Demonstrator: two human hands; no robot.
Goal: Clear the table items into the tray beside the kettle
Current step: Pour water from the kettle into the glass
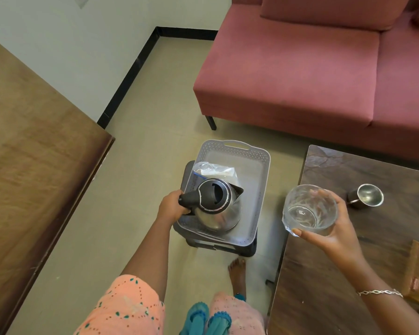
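Nearest the person, below the two outstretched arms, a bare foot [237,272] stands on the pale floor beside a dark wooden tabletop [336,274]. Her right hand [334,228] is raised over the tabletop's near-left edge, fingers curled round an empty clear glass bowl [309,210], thumb along its lower rim; a thin bracelet [380,292] circles that wrist. The left hand [171,206] is closed tight around the black handle of a steel kettle [215,206], which sits inside a grey perforated plastic tray [259,189], at the tray's near-left part. The tray rests on a low dark stool [218,246] on the floor, just left of the tabletop. Behind the kettle, still within the tray, lies a clear plastic bag [213,171] with something white in it. Further along the tabletop, beyond the bowl and apart from it, a small steel cup [368,195] stands upright. Farthest back, a pink sofa [312,76] fills the corner, and a brown wooden surface [29,146] runs down the left side.
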